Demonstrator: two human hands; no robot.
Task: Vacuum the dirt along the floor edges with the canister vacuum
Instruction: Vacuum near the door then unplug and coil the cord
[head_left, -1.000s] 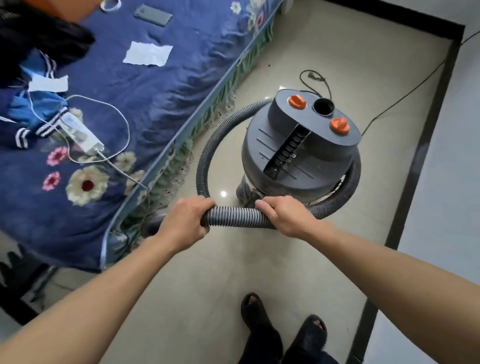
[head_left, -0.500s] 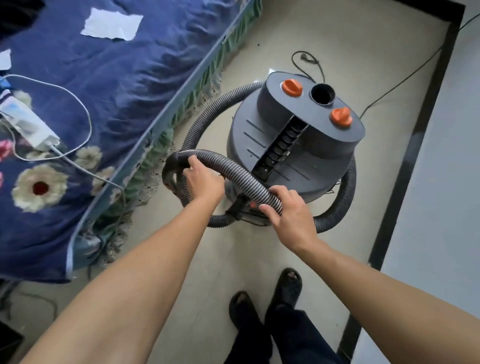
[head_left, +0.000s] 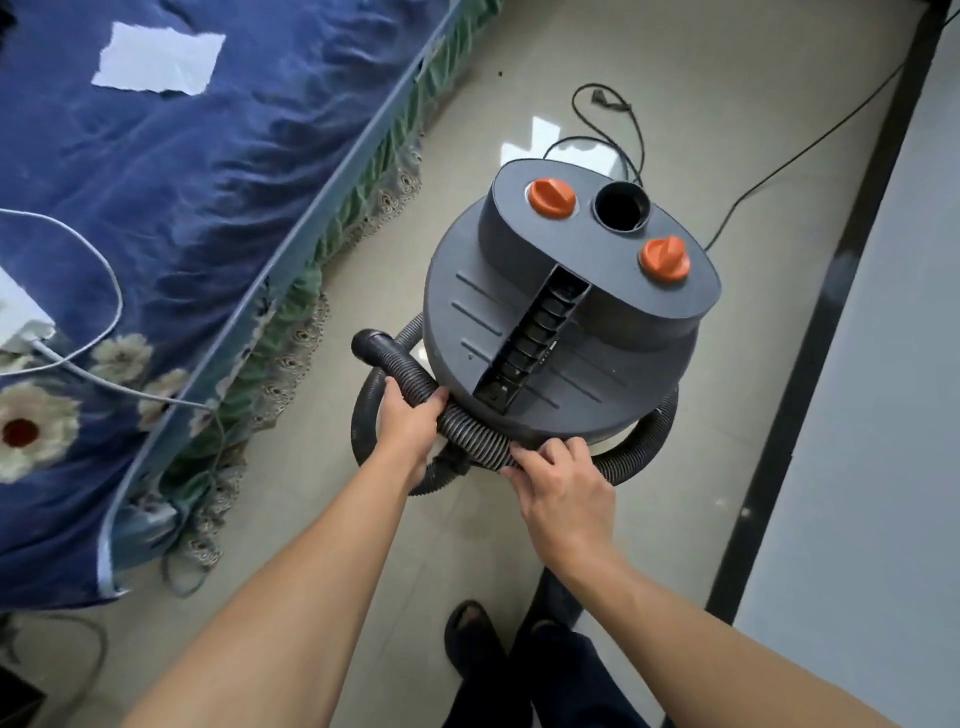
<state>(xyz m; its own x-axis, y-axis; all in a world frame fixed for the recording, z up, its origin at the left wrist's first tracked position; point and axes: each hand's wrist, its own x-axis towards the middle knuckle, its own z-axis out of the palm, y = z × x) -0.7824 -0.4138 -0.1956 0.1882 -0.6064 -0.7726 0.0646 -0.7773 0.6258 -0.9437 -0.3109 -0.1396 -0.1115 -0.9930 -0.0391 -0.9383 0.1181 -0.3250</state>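
Observation:
A grey canister vacuum (head_left: 566, 332) with two orange knobs and an open round port on top stands on the tiled floor in front of me. Its black ribbed hose (head_left: 467, 431) loops around the canister's base. The hose's open end (head_left: 366, 344) points up and left, beside the bed. My left hand (head_left: 410, 423) grips the hose just below that end. My right hand (head_left: 563, 480) holds the hose lower down, fingers curled over it against the front of the canister.
A bed with a blue flowered cover (head_left: 171, 218) and a green lace skirt fills the left side. A black power cord (head_left: 613, 119) lies on the floor behind the vacuum. A dark skirting strip (head_left: 810, 358) and pale wall run along the right. My feet (head_left: 478, 639) are below.
I have moved closer to the vacuum. Both hands have carried the hose down against the canister's front, with the open hose end now sticking up at the left.

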